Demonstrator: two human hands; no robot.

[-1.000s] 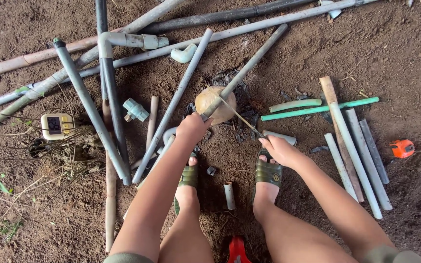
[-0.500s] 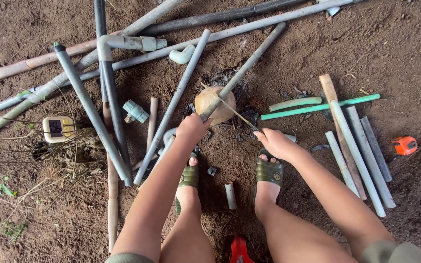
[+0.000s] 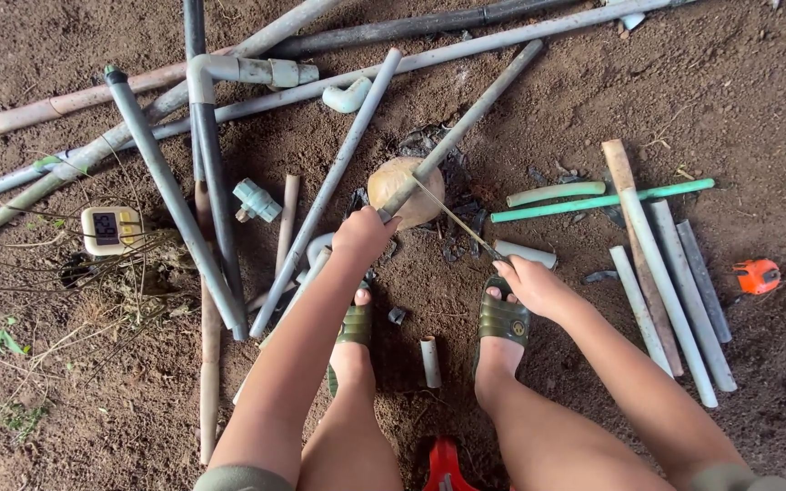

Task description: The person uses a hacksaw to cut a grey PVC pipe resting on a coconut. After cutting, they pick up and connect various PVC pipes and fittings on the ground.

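A person squats on bare earth among scattered plastic pipes. The left hand [image 3: 363, 235] is closed around a long grey plastic pipe [image 3: 462, 129] resting across a round tan stone [image 3: 406, 191]. The right hand [image 3: 528, 282] grips one end of a thin saw blade [image 3: 452, 218] laid against the pipe at the stone. The pipe looks uncut so far; short cut grey pieces [image 3: 666, 291] lie to the right.

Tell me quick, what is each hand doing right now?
Left hand: closed on the long grey plastic pipe resting on the round tan stone.
Right hand: closed on the thin saw blade.
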